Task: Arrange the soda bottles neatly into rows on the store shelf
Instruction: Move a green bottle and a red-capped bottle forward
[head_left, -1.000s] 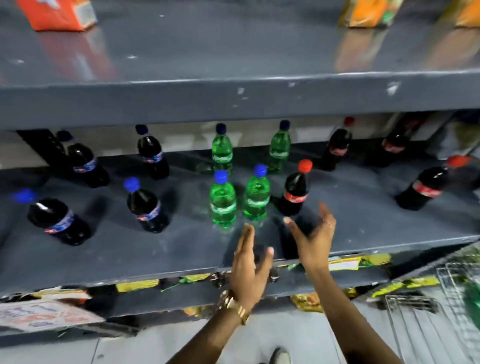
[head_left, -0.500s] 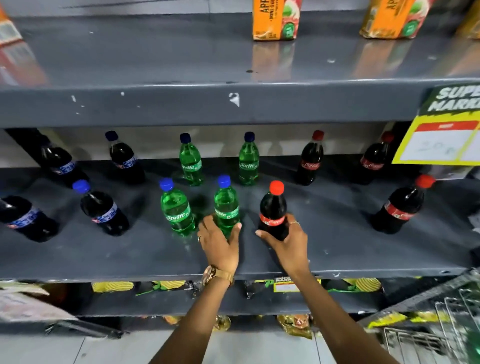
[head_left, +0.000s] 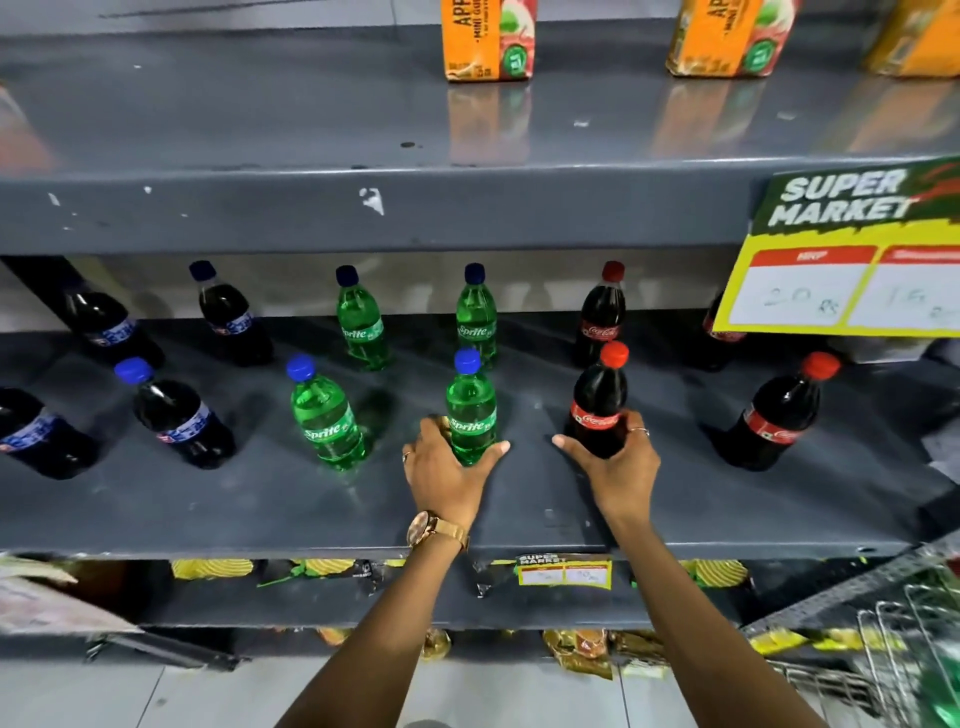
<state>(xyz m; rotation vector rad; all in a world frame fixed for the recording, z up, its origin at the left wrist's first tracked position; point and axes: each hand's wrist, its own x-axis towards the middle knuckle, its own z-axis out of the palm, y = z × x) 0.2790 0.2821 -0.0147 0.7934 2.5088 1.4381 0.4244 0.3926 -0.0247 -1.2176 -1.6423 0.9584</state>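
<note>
Soda bottles stand in two rows on the grey middle shelf. My left hand grips the base of a green Sprite bottle in the front row. My right hand grips the base of a red-capped Coca-Cola bottle beside it. Another front Sprite bottle stands to the left, and a cola bottle stands at the right. Dark blue-capped bottles fill the left side. Two Sprite bottles and a cola bottle stand in the back row.
Orange juice cartons stand on the shelf above. A yellow and green price sign hangs at the right, partly hiding a back-row cola bottle. Snack packets lie on the lower shelf. A wire basket sits at the bottom right.
Both hands reached in from the shelf edge and closed on the two bottles. The Sprite and the Coca-Cola bottle now stand farther apart, each in line with the bottle behind it.
</note>
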